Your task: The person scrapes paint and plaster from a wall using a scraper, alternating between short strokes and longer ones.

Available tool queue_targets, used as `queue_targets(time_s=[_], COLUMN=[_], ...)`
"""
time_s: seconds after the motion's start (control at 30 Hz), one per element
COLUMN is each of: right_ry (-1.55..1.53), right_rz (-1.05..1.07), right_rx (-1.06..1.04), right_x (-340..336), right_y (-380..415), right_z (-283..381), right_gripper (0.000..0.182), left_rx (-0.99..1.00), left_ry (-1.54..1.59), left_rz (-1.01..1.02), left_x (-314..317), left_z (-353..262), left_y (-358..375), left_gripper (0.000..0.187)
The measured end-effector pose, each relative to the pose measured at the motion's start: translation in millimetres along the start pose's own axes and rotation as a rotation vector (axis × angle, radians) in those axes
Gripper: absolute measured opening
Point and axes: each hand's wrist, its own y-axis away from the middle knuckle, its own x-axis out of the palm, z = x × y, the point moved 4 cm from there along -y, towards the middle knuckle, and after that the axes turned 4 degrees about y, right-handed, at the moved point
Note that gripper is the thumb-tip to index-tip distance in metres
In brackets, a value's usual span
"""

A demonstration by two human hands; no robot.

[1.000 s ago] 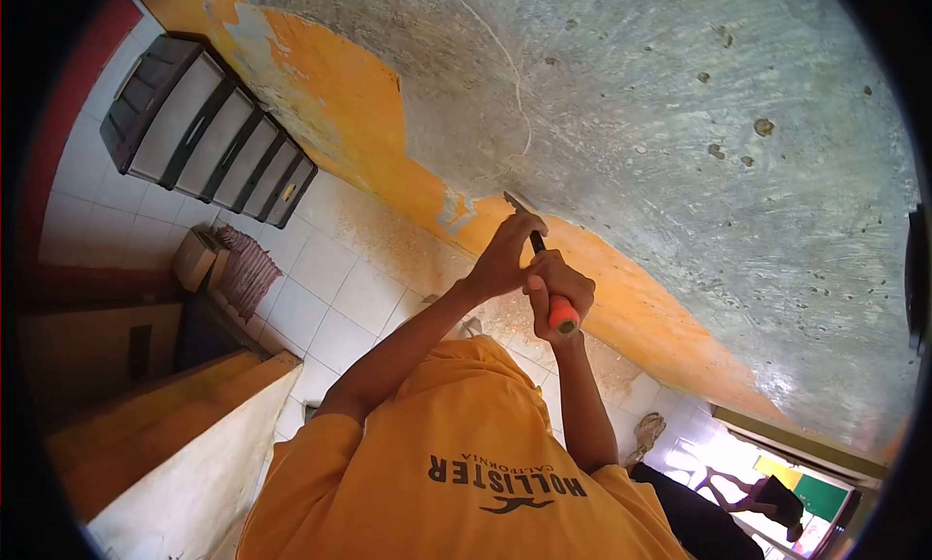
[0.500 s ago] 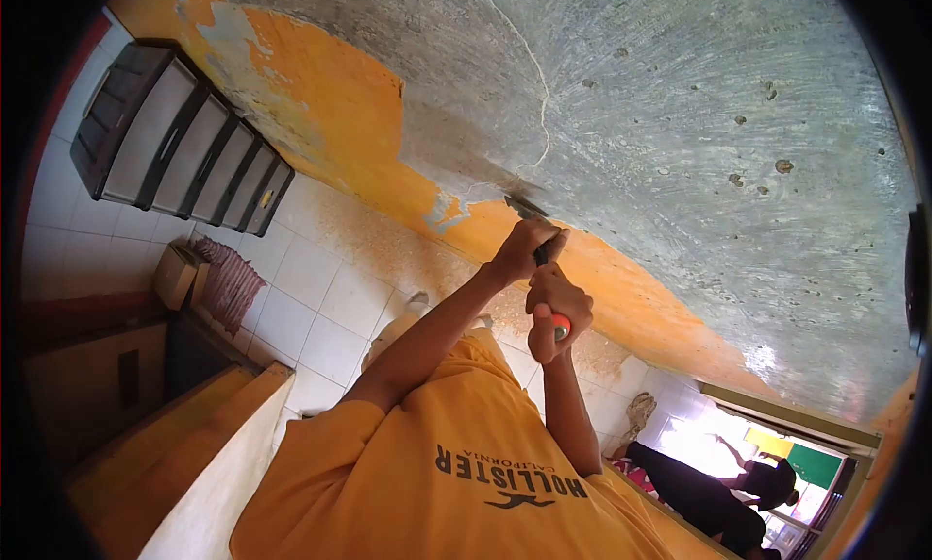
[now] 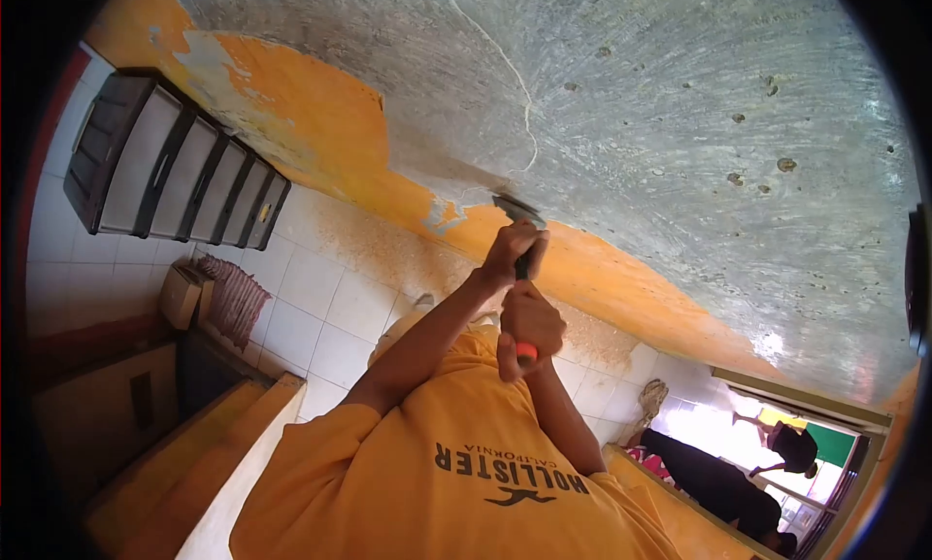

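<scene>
A paint scraper (image 3: pixel 517 209) with a wide flat metal blade, black handle and red end cap is held in both hands. Its blade lies against the wall, by the border between bare grey plaster (image 3: pixel 660 123) and orange paint (image 3: pixel 592 254). My left hand (image 3: pixel 513 251) is closed round the upper handle, just behind the blade. Lower down, my right hand (image 3: pixel 533 323) wraps the grip, with the red cap showing by the thumb. Ragged paint edges and a grey patch lie just left of the blade.
A dark drawer unit (image 3: pixel 175 162) stands against the wall at left. Near it are a cardboard box (image 3: pixel 184 293) and a striped cloth (image 3: pixel 233 298). Scraped debris (image 3: pixel 388 245) litters the white floor tiles. A person in dark clothes (image 3: pixel 714 477) is by the bright doorway at lower right.
Both hands and the scraper have shifted left, the right hand also swinging lower toward my body, so the handle stands more upright in view. The camera view has shifted slightly.
</scene>
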Motion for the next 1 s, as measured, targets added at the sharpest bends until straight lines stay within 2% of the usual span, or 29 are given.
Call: queue_targets(time_s=[0.03,0.13,0.17,0.27,0.3,0.37,0.43,0.53,0.57,0.67,0.7,0.8,0.87,0.93,1.0], right_ry=[0.016,0.031,0.015,-0.006,0.013,0.044,0.0,-0.027,0.001,0.006,-0.005,0.013,0.059,0.048,-0.001], right_rz=[-0.016,-0.006,-0.005,0.002,0.023,0.015,-0.017,-0.003,0.017,0.005,-0.002,0.036,0.081,0.063,0.029], right_rx=[0.03,0.04,0.014,-0.002,-0.014,-0.007,-0.008,-0.015,-0.004,-0.045,-0.048,-0.06,-0.028,-0.052,-0.06], right_x=[2.4,2.6,-0.6,-0.3,5.8,13.4,4.0,-2.8,0.4,2.6,0.5,2.4,15.6,16.1,4.1], right_y=[3.3,2.5,2.2,-0.1,2.7,7.8,-0.7,4.1,8.2,-3.8,-11.4,5.9,22.9,15.9,5.4], right_z=[-16.6,-22.7,-11.6,-3.5,-11.9,-16.6,-4.9,-13.6,-23.3,-10.6,5.2,-3.7,-23.7,-12.0,8.5], right_gripper=[0.011,0.011,0.011,0.012,0.012,0.011,0.011,0.012,0.012,0.011,0.012,0.013,0.015,0.014,0.012], left_rx=[-0.121,-0.159,-0.044,-0.032,-0.166,-0.276,-0.092,-0.072,-0.081,-0.077,0.02,-0.022,-0.13,0.093,-0.278], left_ry=[0.088,-0.018,-0.055,-0.015,0.143,0.233,0.047,-0.039,0.008,-0.045,-0.07,0.042,0.171,0.022,0.203], left_rz=[0.117,-0.042,-0.09,0.011,0.051,0.004,0.008,-0.033,0.101,-0.115,-0.072,-0.084,-0.087,-0.122,-0.136], left_x=[-4.9,-4.2,-1.8,-3.8,-5.9,-1.8,-3.7,1.4,-5.6,-1.4,-2.1,-1.1,0.1,-4.0,5.9], left_z=[10.4,16.5,8.7,5.2,18.2,30.2,16.7,19.7,21.0,11.4,2.7,10.1,35.9,33.6,42.8], left_y=[8.9,5.9,2.7,2.3,8.1,21.5,8.7,10.4,14.6,7.7,1.4,13.6,36.8,30.3,37.1], left_gripper=[0.03,0.03,0.028,0.03,0.035,0.037,0.036,0.035,0.03,0.027,0.026,0.027,0.029,0.034,0.032])
